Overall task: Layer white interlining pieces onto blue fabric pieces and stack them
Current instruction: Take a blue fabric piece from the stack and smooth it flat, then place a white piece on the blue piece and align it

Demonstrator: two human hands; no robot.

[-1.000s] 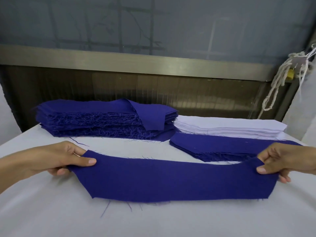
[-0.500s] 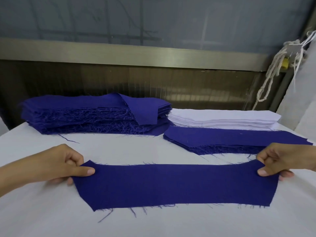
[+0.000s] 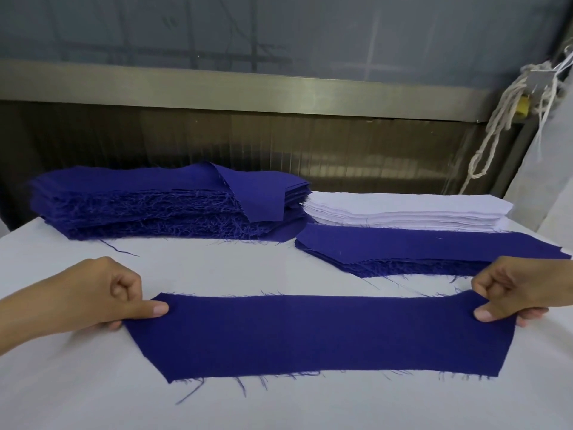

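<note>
A long blue fabric piece [image 3: 322,333] with frayed edges lies stretched flat across the white table [image 3: 93,392] in front of me. My left hand [image 3: 102,293] pinches its left end between thumb and curled fingers. My right hand [image 3: 521,290] pinches its right end the same way. Behind it on the right sits a low stack of blue pieces [image 3: 418,246], and behind that a stack of white interlining pieces [image 3: 403,206]. A taller pile of frayed blue pieces [image 3: 161,203] stands at the back left, its top piece folded over.
A metal rail and a ribbed panel [image 3: 279,144] close off the table's far side. White cords [image 3: 502,119] hang at the upper right, beside a pale cloth surface [image 3: 555,187] along the right edge. Loose blue threads lie on the table.
The blue piece has come down from a sagging hold to lie flat and taut on the table. Both hands moved slightly lower and nearer with it.
</note>
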